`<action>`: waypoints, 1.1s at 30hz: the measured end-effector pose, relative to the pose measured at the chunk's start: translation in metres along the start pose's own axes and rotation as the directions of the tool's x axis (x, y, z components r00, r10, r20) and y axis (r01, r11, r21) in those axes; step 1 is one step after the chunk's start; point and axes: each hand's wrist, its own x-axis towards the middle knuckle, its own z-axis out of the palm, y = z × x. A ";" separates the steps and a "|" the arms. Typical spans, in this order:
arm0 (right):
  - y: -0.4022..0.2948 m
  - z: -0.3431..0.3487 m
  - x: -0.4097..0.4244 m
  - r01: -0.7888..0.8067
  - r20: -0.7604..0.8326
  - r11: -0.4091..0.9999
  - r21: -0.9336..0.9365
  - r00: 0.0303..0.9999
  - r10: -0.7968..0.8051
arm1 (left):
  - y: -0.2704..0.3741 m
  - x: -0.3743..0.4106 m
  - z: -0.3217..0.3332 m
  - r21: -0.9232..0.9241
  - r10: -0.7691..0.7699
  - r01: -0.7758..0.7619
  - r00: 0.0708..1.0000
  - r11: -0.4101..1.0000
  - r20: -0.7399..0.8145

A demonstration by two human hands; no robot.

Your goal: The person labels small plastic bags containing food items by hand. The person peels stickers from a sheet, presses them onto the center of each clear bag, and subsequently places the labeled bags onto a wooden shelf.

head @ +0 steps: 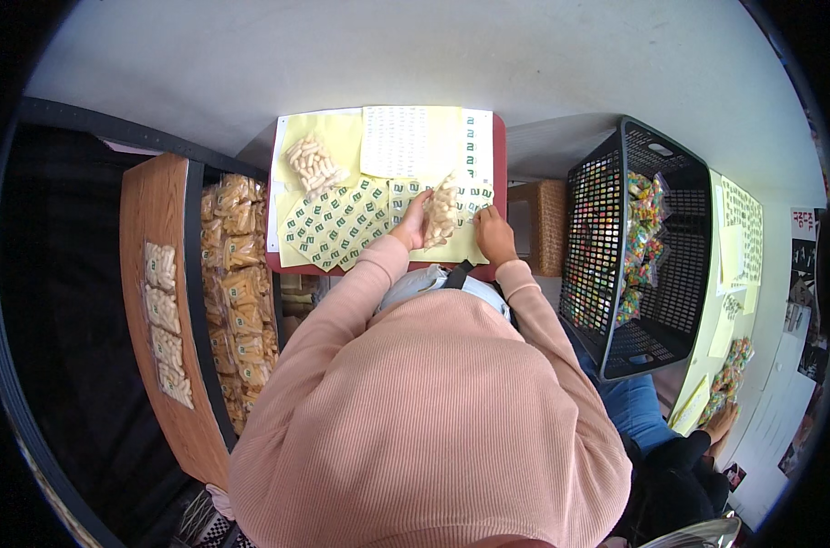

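My left hand [412, 223] grips a clear plastic bag of pale puffed snacks [442, 214], held tilted above the table. My right hand [495, 235] is at the right edge of a yellow sheet of green-and-white stickers [399, 188], its fingers bent together; whether a sticker is between them cannot be made out. More sticker sheets [336, 222] fan out to the left. Behind them lies another bag of pale snacks [312, 164] on a plain yellow sheet [350, 133]. A sheet with rows of small print [401, 140] is at the back.
On the left, a wooden board [158, 205] carries several labelled bags [161, 308], beside shelved bags of yellow snacks [240, 288]. A black plastic crate [675, 274] on the right holds bags of colourful snacks [644, 240]. Another person's hand [722, 421] is near colourful bags [730, 377].
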 end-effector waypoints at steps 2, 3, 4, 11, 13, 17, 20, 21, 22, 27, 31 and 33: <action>-0.003 -0.001 0.000 -0.050 -0.021 0.998 0.032 0.998 0.051 | 0.000 0.003 -0.005 -0.011 -0.009 0.009 1.000 1.000 0.015; -0.002 -0.001 0.000 -0.077 -0.031 0.996 0.048 0.996 0.078 | 0.000 0.004 -0.005 -0.013 -0.015 0.015 1.000 1.000 0.024; -0.001 -0.001 0.000 -0.082 -0.035 0.995 0.064 0.996 0.085 | 0.000 0.004 -0.005 -0.016 -0.021 0.021 0.999 1.000 0.033; 0.001 -0.005 0.000 -0.092 -0.107 0.974 0.206 0.988 0.116 | 0.001 0.003 -0.005 0.018 -0.037 0.037 0.999 0.999 0.004; 0.005 -0.002 -0.001 -0.101 -0.133 0.963 0.250 0.981 0.138 | 0.002 0.002 -0.005 0.029 -0.035 0.034 0.999 0.999 0.005; 0.020 0.002 -0.004 -0.100 -0.144 0.919 0.382 0.976 0.166 | 0.001 0.001 -0.005 0.047 -0.042 0.042 0.999 0.998 0.004; 0.016 -0.004 -0.006 -0.275 0.006 0.667 0.692 0.926 0.376 | -0.006 -0.002 -0.001 0.038 -0.016 0.017 0.999 0.999 -0.040; 0.011 -0.011 -0.006 -0.348 0.099 0.508 0.788 0.886 0.453 | -0.008 -0.002 -0.001 0.006 -0.002 0.002 1.000 1.000 -0.030; 0.004 -0.020 -0.004 -0.384 0.216 0.326 0.864 0.867 0.448 | -0.011 -0.002 -0.003 -0.027 0.014 -0.015 1.000 1.000 -0.022; -0.032 -0.077 0.002 -0.349 0.442 -0.340 0.873 0.861 0.253 | -0.007 -0.024 0.003 -0.005 0.141 -0.141 0.990 0.990 0.029; -0.056 -0.099 0.010 -0.280 0.377 -0.367 0.887 0.898 0.226 | 0.021 -0.071 0.032 0.194 0.402 -0.399 0.915 0.896 0.029; -0.068 -0.103 0.014 -0.206 0.247 -0.176 0.962 0.936 0.251 | 0.028 -0.085 0.032 0.327 0.579 -0.560 0.814 0.761 0.047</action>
